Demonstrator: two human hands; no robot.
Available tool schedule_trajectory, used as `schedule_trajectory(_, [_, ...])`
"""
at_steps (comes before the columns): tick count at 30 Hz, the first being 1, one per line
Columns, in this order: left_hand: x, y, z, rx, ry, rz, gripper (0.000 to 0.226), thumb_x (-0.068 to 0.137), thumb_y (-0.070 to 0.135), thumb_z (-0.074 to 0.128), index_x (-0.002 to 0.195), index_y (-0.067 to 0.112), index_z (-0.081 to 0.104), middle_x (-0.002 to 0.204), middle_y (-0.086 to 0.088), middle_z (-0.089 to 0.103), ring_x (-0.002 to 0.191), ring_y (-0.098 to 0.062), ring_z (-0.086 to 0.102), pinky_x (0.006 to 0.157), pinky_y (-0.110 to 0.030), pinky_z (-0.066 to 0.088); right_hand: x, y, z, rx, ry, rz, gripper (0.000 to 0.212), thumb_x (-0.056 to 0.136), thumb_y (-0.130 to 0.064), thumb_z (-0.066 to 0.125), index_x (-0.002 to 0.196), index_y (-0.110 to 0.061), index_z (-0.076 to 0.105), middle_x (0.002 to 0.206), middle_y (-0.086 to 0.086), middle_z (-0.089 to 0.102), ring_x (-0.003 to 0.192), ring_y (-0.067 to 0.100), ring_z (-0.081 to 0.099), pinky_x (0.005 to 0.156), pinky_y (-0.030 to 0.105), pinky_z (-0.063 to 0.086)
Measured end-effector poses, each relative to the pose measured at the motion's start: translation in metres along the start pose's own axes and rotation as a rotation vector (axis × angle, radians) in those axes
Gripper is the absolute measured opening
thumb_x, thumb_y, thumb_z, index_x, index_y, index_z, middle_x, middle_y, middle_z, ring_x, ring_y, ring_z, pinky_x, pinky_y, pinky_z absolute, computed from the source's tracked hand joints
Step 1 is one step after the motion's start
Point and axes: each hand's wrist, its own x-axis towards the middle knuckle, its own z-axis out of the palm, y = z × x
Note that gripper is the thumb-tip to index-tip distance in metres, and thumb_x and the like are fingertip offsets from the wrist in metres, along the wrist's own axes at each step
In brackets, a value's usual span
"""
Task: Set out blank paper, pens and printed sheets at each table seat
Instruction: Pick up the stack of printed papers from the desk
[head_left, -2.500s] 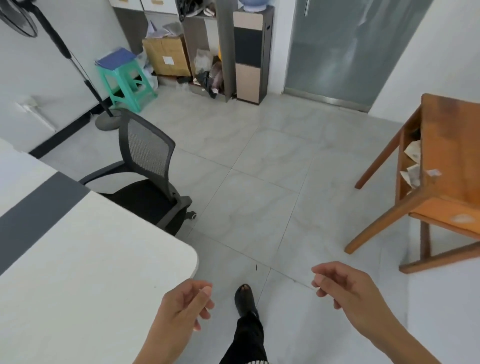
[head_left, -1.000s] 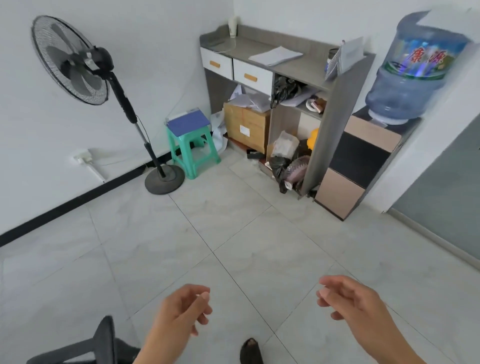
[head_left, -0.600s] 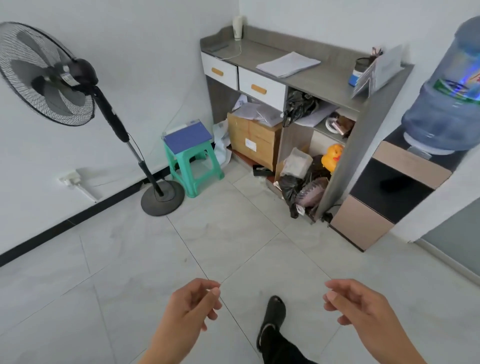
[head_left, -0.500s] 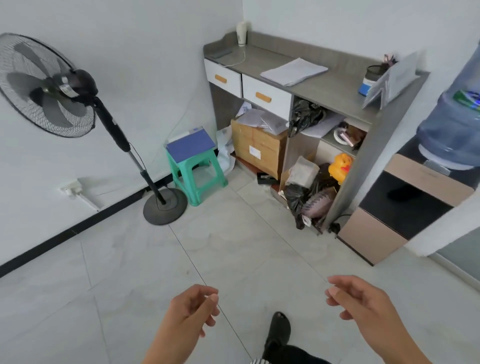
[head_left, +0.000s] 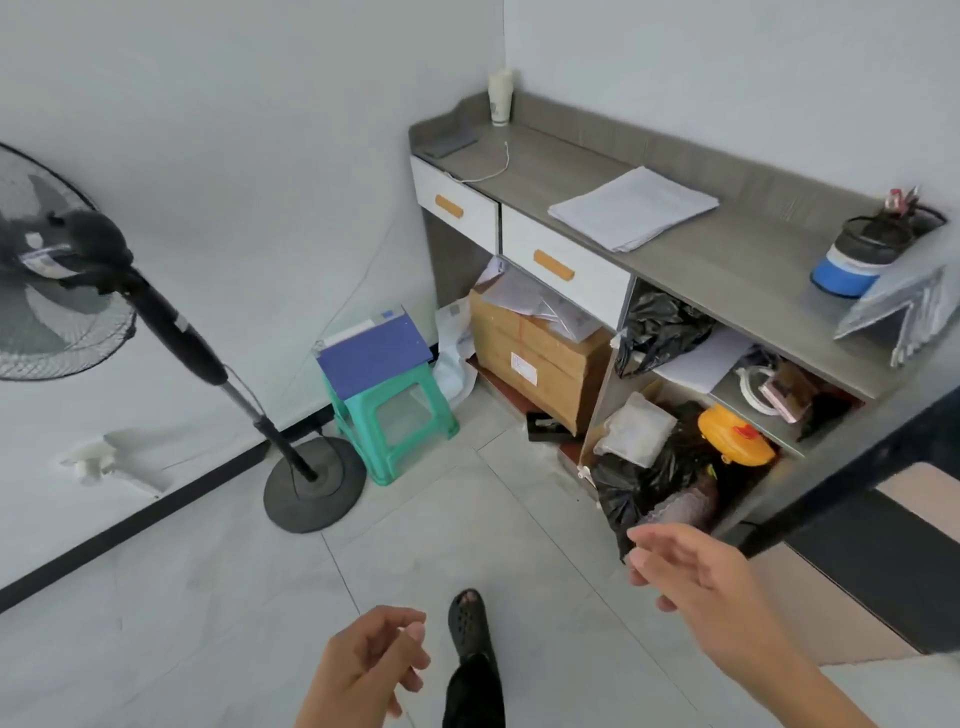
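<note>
The paper stack (head_left: 634, 208) was seen on the tabletop (head_left: 737, 270), up ahead of the right hand (head_left: 696, 577), nearer than the left hand (head_left: 371, 662); all fingers (head_left: 670, 545) were held loose, nothing gripped.

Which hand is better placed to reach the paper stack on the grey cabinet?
The right hand, I think. It is raised and stretched forward, fingers open, nearer the cabinet with the paper stack; the left hand is lower, loosely curled, over the floor. Both hold nothing.
</note>
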Motion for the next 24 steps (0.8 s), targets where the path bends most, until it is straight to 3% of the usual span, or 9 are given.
schedule_trajectory(4, [0.101,0.044,-0.02,0.03,-0.019,0.057,0.012,0.092,0.004,0.057,0.09,0.006,0.069,0.067,-0.012,0.071,0.057,-0.019,0.063,0.046,-0.03,0.044,0.08,-0.014,0.007,0.011,0.089,0.076,0.014,0.088,-0.001,0.066,0.097,-0.011,0.069,0.074,0.003,0.074,0.07,0.016,0.067,0.057,0.028,0.048])
schedule_trajectory(8, [0.19,0.11,-0.036,0.066,-0.076,0.113,0.012,0.091,0.002,0.058,0.088,0.006,0.069,0.065,-0.013,0.07,0.055,-0.019,0.061,0.045,-0.03,0.043,0.148,-0.059,0.004,0.025,0.176,0.077,0.014,0.088,-0.005,0.067,0.097,-0.015,0.07,0.078,0.004,0.075,0.082,0.027,0.07,0.063,0.033,0.052])
schedule_trajectory(12, [0.268,0.175,-0.028,0.139,-0.188,0.154,0.009,0.089,0.017,0.063,0.089,0.011,0.069,0.066,-0.009,0.071,0.056,-0.015,0.062,0.048,-0.031,0.044,0.201,-0.091,-0.003,0.043,0.281,0.048,0.014,0.089,-0.011,0.067,0.097,-0.021,0.07,0.082,-0.005,0.076,0.082,0.019,0.073,0.068,0.034,0.055])
schedule_trajectory(14, [0.298,0.204,-0.017,0.166,-0.246,0.162,0.023,0.077,0.029,0.062,0.089,0.011,0.069,0.067,-0.008,0.071,0.056,-0.014,0.062,0.048,-0.03,0.044,0.224,-0.094,-0.009,0.063,0.323,0.07,0.014,0.089,-0.011,0.067,0.097,-0.022,0.07,0.082,-0.007,0.076,0.081,0.018,0.073,0.067,0.035,0.055])
schedule_trajectory(18, [0.356,0.247,0.014,0.195,-0.304,0.153,0.03,0.071,0.031,0.059,0.091,0.01,0.068,0.068,-0.007,0.071,0.057,-0.014,0.062,0.048,-0.028,0.045,0.277,-0.097,-0.023,0.117,0.356,0.133,0.013,0.088,-0.008,0.067,0.096,-0.019,0.07,0.081,-0.005,0.076,0.08,0.019,0.073,0.066,0.039,0.054])
schedule_trajectory(21, [0.398,0.27,0.039,0.21,-0.324,0.129,0.032,0.07,0.032,0.059,0.092,0.01,0.068,0.067,-0.007,0.07,0.057,-0.015,0.062,0.048,-0.028,0.044,0.326,-0.101,-0.045,0.124,0.373,0.151,0.012,0.089,-0.011,0.067,0.096,-0.021,0.07,0.081,-0.005,0.076,0.075,0.011,0.073,0.065,0.033,0.052])
schedule_trajectory(24, [0.441,0.302,0.062,0.226,-0.323,0.112,0.034,0.069,0.033,0.059,0.093,0.011,0.068,0.067,-0.007,0.071,0.058,-0.016,0.063,0.048,-0.029,0.044,0.388,-0.112,-0.074,0.143,0.419,0.126,0.013,0.089,-0.009,0.066,0.098,-0.018,0.069,0.079,-0.001,0.076,0.073,0.013,0.072,0.065,0.033,0.051])
